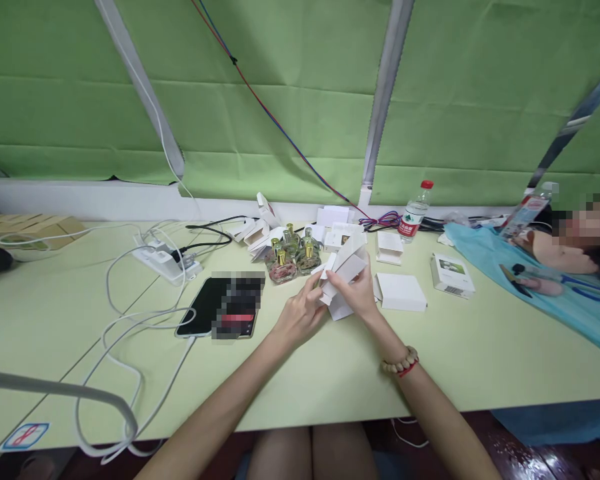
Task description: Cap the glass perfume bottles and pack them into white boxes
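Between both hands is a white cardboard box [353, 252] with its flaps standing open, raised a little above the table. My left hand [303, 312] grips its left, lower side with bent fingers. My right hand [356, 290] holds the other side, thumb laid across a flap. Just beyond my left hand stand several small glass bottles [283, 270] with gold caps, holding pinkish and greenish contents. Right of my right hand lies a closed white box [403, 292]. The inside of the held box is hidden from me.
Two phones [203, 307] and a power strip [163, 260] with looping white cables lie left. Loose white cartons [260, 230] sit behind the bottles. A water bottle [415, 213], a printed box [453, 275], and scissors [587, 288] on blue cloth [485, 267] are right, beside another person.
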`<state>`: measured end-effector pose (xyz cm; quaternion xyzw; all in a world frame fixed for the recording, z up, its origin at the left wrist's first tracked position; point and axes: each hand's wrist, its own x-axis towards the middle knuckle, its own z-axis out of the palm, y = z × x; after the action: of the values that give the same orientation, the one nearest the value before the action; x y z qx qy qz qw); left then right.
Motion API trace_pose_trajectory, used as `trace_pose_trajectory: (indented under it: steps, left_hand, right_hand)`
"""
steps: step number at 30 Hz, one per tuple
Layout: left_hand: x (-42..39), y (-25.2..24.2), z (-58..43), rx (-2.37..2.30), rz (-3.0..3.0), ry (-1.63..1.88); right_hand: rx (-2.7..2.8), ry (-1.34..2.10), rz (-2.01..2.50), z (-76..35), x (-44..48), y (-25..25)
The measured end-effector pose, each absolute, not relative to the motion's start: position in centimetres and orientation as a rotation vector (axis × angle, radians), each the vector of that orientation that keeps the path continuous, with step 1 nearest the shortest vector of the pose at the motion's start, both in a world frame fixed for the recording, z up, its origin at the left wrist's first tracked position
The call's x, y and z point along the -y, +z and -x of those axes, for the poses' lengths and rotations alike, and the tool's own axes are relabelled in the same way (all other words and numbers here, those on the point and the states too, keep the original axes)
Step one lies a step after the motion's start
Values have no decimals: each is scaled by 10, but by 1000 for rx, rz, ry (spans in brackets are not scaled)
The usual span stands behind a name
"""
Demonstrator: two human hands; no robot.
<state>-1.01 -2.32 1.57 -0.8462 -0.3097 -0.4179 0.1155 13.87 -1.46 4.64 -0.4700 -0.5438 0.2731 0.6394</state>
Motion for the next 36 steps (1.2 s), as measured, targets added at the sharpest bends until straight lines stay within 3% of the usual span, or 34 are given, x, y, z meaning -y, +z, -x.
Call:
trace_pose_trajectory:
  steps: [4, 10, 20, 31, 36]
  left_hand:
    - [23, 12, 10, 963, 2490, -1240]
    - [21, 6, 10, 1026, 2452, -1358]
    - [19, 24, 15, 1347, 2532, -2359]
    - [23, 26, 10, 1435, 2721, -2644]
    - [26, 30, 9, 1522, 2644, -2745]
  right_hand:
    - [1329, 477, 1102, -136, 19, 48]
    - [1443, 595, 1105, -137, 15, 40]
    - [1538, 722, 914, -138, 16, 39]
    - [1416, 912, 900, -137, 16, 42]
    - [1447, 829, 957, -138, 15, 44]
